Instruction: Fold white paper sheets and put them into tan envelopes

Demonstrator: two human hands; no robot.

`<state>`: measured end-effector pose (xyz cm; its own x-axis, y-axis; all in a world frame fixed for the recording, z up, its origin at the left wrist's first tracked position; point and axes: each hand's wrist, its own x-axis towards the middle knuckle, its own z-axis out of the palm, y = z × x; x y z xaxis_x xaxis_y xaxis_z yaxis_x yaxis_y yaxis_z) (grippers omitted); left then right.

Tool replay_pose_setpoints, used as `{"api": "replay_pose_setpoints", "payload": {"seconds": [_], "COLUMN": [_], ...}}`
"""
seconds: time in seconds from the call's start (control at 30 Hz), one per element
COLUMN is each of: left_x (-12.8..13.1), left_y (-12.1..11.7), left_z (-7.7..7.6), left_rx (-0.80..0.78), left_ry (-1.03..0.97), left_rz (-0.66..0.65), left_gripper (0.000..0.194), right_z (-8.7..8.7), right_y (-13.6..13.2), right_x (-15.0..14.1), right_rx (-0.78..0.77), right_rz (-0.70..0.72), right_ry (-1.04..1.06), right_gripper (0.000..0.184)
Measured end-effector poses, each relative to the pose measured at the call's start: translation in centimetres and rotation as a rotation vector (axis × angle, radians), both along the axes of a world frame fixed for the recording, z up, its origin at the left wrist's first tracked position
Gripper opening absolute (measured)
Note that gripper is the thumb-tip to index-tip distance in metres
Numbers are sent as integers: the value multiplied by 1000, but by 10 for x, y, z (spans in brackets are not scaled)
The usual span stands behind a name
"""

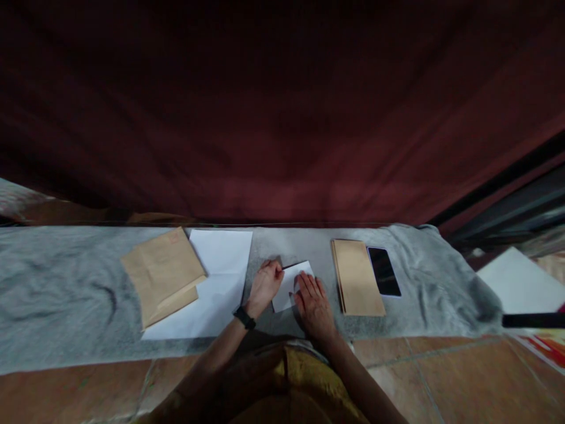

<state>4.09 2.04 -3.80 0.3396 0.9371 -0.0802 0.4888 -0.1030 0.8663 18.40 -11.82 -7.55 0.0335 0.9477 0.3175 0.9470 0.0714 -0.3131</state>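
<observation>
A small folded sheet of white paper [286,290] lies on the grey cloth in front of me, between my hands. My left hand [266,281], with a dark watch on its wrist, pinches the paper's upper left corner, fingers curled. Flat on the paper's right part rests my right hand [312,300], its fingers stretched out and pressing down. To the left, larger white sheets [225,277] lie partly under brown paper envelopes [165,271]. A stack of brown envelopes [358,277] sits to the right of my right hand.
A phone [385,271] with a dark screen lies beside the envelope stack. The grey cloth [57,288] is wrinkled at both ends. Behind it hangs a dark red curtain [282,147]. A white sheet [521,282] is at the far right, above the tiled floor [477,377].
</observation>
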Motion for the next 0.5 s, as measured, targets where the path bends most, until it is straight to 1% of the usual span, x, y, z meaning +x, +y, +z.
{"api": "replay_pose_setpoints", "payload": {"seconds": [0.1, 0.2, 0.23, 0.3, 0.37, 0.4, 0.47, 0.5], "left_x": [-5, -8, -9, -9, -9, -9, -10, -10], "left_y": [3, -2, -4, -9, -11, -12, -14, -16], "left_z": [-2, 2, 5, 13, 21, 24, 26, 25], "left_rx": [-108, -207, -241, -315, -386, -424, -507, -538], "left_ry": [-103, -250, -301, -403, -491, -535, -626, -659], "left_rz": [49, 131, 153, 177, 181, 182, 209, 231], "left_gripper": [10, 9, 10, 17, 27, 33, 41, 42], "right_z": [6, 15, 18, 24, 33, 37, 46, 49], "right_y": [-4, -7, -7, -5, -1, 2, 6, 9], "right_x": [-1, -7, -9, -11, -10, -10, -9, -11], "right_rx": [32, 36, 34, 55, 102, 122, 148, 155], "right_rz": [88, 209, 235, 241, 194, 156, 40, -46], "right_ry": [21, 33, 46, 116, 273, 389, 705, 891], "right_gripper": [61, 76, 75, 67, 62, 59, 48, 42]}}
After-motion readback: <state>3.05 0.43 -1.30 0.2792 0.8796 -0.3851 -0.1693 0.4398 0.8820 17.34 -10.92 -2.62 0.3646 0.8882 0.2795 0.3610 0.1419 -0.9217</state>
